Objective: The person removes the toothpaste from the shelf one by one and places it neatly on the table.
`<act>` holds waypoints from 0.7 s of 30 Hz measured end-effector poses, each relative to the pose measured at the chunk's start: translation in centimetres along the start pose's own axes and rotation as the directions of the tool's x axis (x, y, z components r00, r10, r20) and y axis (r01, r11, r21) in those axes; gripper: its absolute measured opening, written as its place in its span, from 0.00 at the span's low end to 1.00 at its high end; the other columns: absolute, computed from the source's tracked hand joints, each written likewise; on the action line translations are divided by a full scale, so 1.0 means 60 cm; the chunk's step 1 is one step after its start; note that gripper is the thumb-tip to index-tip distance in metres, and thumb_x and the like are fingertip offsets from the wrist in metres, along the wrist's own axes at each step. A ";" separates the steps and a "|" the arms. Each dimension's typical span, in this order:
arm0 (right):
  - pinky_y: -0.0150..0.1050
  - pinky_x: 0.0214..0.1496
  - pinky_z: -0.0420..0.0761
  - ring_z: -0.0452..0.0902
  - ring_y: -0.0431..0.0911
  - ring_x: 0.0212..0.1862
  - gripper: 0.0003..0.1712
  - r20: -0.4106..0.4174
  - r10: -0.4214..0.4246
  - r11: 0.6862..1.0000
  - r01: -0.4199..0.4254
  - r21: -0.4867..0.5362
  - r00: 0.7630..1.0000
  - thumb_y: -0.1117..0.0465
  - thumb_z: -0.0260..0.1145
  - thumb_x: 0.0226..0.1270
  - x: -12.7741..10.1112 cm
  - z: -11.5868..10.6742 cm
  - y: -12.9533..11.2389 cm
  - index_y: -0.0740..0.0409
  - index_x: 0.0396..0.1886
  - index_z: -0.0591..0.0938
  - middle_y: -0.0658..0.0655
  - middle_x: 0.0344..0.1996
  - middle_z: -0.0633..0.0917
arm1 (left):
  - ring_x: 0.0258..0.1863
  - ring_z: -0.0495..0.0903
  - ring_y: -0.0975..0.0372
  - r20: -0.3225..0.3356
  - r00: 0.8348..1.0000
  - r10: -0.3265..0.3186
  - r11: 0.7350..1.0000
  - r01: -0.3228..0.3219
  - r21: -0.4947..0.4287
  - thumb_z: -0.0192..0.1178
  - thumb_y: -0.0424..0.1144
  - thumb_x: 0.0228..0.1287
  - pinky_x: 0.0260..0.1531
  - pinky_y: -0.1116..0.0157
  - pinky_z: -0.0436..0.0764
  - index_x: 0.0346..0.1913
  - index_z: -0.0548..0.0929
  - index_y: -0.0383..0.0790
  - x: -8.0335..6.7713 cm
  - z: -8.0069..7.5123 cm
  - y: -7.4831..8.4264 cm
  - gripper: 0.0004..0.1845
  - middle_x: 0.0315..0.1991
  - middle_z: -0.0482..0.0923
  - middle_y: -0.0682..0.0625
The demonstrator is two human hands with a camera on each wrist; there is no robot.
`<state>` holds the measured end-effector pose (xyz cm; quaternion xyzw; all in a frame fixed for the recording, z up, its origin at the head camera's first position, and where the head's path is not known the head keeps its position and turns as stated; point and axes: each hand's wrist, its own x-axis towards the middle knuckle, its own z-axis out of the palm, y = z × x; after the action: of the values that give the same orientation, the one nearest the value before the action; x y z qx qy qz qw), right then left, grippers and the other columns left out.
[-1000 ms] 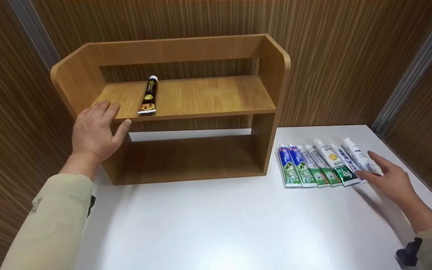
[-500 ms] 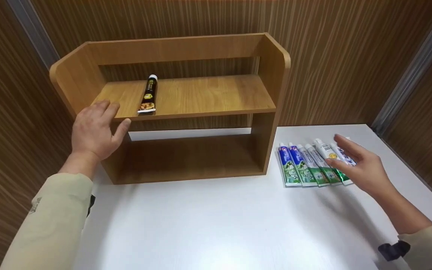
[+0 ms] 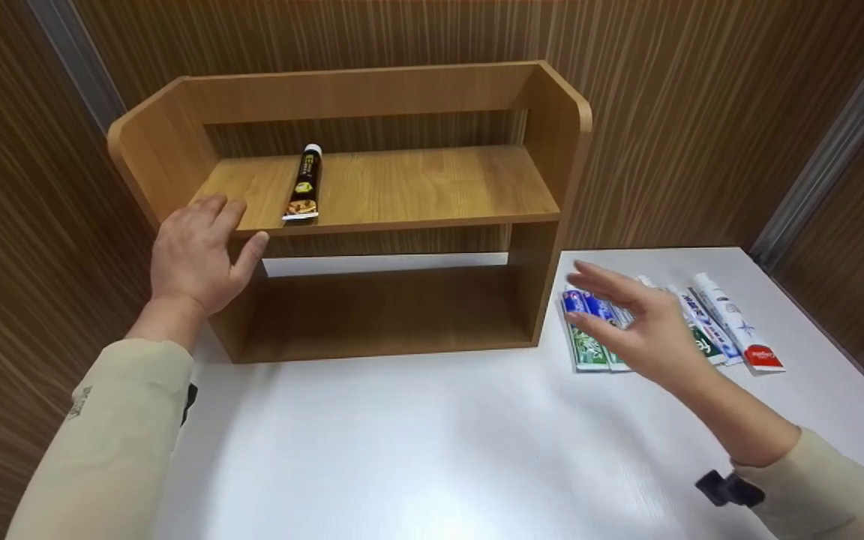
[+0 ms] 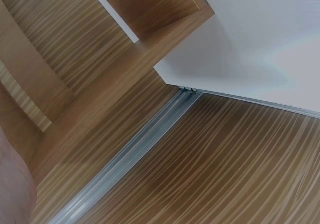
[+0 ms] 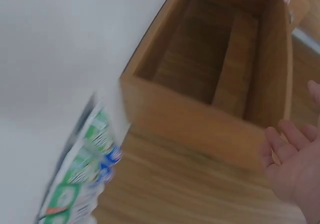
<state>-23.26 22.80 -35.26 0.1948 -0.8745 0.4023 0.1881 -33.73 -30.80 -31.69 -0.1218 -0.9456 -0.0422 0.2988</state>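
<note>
My left hand [image 3: 196, 255] rests on the left front edge of the wooden shelf unit [image 3: 432, 187], thumb spread to the right. Only a bit of that hand [image 4: 14, 184] shows in the left wrist view. A black toothpaste tube [image 3: 304, 184] with a white cap lies on the upper board, just right of it. My right hand [image 3: 653, 326] is in the air over a row of toothpaste tubes, fingers and thumb apart, holding nothing. It hides the middle of the row. Blue-and-green tubes [image 3: 588, 349] show at the row's left end, a white tube with a red end [image 3: 736, 322] at its right.
The shelf unit stands on a white table [image 3: 432, 450]; its lower board [image 3: 387, 315] is bare. Striped wood-look panels [image 3: 664, 112] rise behind and at both sides. In the right wrist view, the unit's side panel [image 5: 190, 119] is close to the tubes.
My right hand has moved left across the row of tubes, uncovering the white tube at the right end. My left hand stays on the shelf edge. The view has shifted slightly.
</note>
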 end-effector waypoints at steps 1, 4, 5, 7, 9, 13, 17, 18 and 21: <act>0.22 0.65 0.73 0.80 0.49 0.69 0.35 0.000 -0.011 1.000 0.011 0.015 1.000 0.53 0.76 0.71 0.007 0.008 -0.011 0.45 0.76 0.77 0.48 0.64 0.86 | 0.76 0.66 0.41 0.001 1.000 -0.001 1.000 0.001 0.001 0.45 0.65 0.80 0.78 0.42 0.60 0.74 0.74 0.38 0.000 0.000 0.000 0.38 0.75 0.70 0.34; 0.29 0.66 0.78 0.81 0.45 0.68 0.34 -0.008 -0.055 0.997 0.056 0.058 0.998 0.54 0.76 0.71 0.031 0.033 -0.042 0.48 0.75 0.78 0.48 0.63 0.87 | 0.76 0.66 0.41 -0.002 1.000 -0.002 1.000 0.002 0.004 0.45 0.65 0.80 0.78 0.42 0.60 0.74 0.74 0.38 0.000 0.002 -0.001 0.37 0.75 0.69 0.34; 0.32 0.67 0.79 0.81 0.45 0.67 0.34 -0.013 -0.073 0.995 0.074 0.074 0.997 0.55 0.77 0.71 0.040 0.042 -0.053 0.48 0.75 0.79 0.48 0.62 0.87 | 0.76 0.66 0.41 -0.002 1.000 -0.003 1.000 0.003 0.007 0.45 0.65 0.80 0.78 0.42 0.60 0.74 0.74 0.39 0.000 0.003 -0.001 0.37 0.75 0.69 0.34; 0.40 0.69 0.79 0.82 0.44 0.66 0.34 -0.028 -0.113 0.987 0.115 0.109 0.993 0.56 0.78 0.69 0.060 0.058 -0.073 0.49 0.74 0.80 0.48 0.61 0.88 | 0.76 0.66 0.42 -0.004 1.000 -0.005 1.000 0.005 0.007 0.45 0.65 0.80 0.78 0.42 0.60 0.74 0.74 0.39 0.000 0.004 -0.001 0.37 0.75 0.70 0.35; 0.48 0.70 0.80 0.83 0.44 0.64 0.33 -0.052 -0.154 0.976 0.160 0.145 0.987 0.58 0.78 0.68 0.080 0.073 -0.093 0.51 0.72 0.81 0.48 0.60 0.88 | 0.76 0.66 0.42 -0.008 1.000 -0.003 1.000 0.003 0.005 0.46 0.65 0.80 0.78 0.42 0.60 0.74 0.74 0.39 0.001 0.006 0.000 0.37 0.75 0.70 0.34; 0.51 0.68 0.81 0.84 0.43 0.63 0.33 -0.091 -0.209 0.959 0.222 0.174 0.974 0.57 0.79 0.68 0.118 0.103 -0.130 0.55 0.71 0.81 0.51 0.60 0.88 | 0.76 0.67 0.42 -0.015 1.000 0.002 1.000 -0.002 -0.006 0.46 0.65 0.79 0.78 0.42 0.60 0.74 0.74 0.39 0.005 0.011 0.002 0.37 0.75 0.70 0.35; 0.42 0.69 0.80 0.83 0.41 0.64 0.34 -0.098 -0.210 0.961 0.224 0.163 0.973 0.52 0.77 0.70 0.150 0.136 -0.166 0.55 0.73 0.80 0.54 0.63 0.86 | 0.76 0.67 0.42 -0.015 1.000 0.004 1.000 -0.004 -0.010 0.46 0.64 0.79 0.78 0.42 0.61 0.74 0.74 0.39 0.008 0.015 0.003 0.37 0.75 0.70 0.35; 0.41 0.70 0.79 0.82 0.41 0.64 0.35 -0.097 -0.206 0.962 0.220 0.160 0.974 0.51 0.77 0.70 0.158 0.144 -0.174 0.55 0.73 0.80 0.54 0.64 0.86 | 0.75 0.67 0.42 -0.017 1.000 0.006 1.000 -0.006 -0.010 0.47 0.64 0.79 0.78 0.42 0.61 0.74 0.75 0.39 0.008 0.016 0.003 0.36 0.74 0.71 0.35; 0.39 0.71 0.78 0.81 0.41 0.66 0.36 -0.086 -0.199 0.966 0.211 0.151 0.976 0.49 0.76 0.71 0.177 0.167 -0.199 0.55 0.74 0.79 0.54 0.67 0.84 | 0.75 0.68 0.42 -0.023 1.000 0.011 1.000 -0.012 -0.012 0.47 0.63 0.79 0.77 0.42 0.62 0.73 0.75 0.39 0.009 0.019 0.003 0.35 0.74 0.71 0.35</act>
<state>-28.20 5.84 -28.65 0.2844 -0.8075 0.4560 0.2433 -34.71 -30.32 -32.30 -0.1286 -0.9411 -0.0477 0.3091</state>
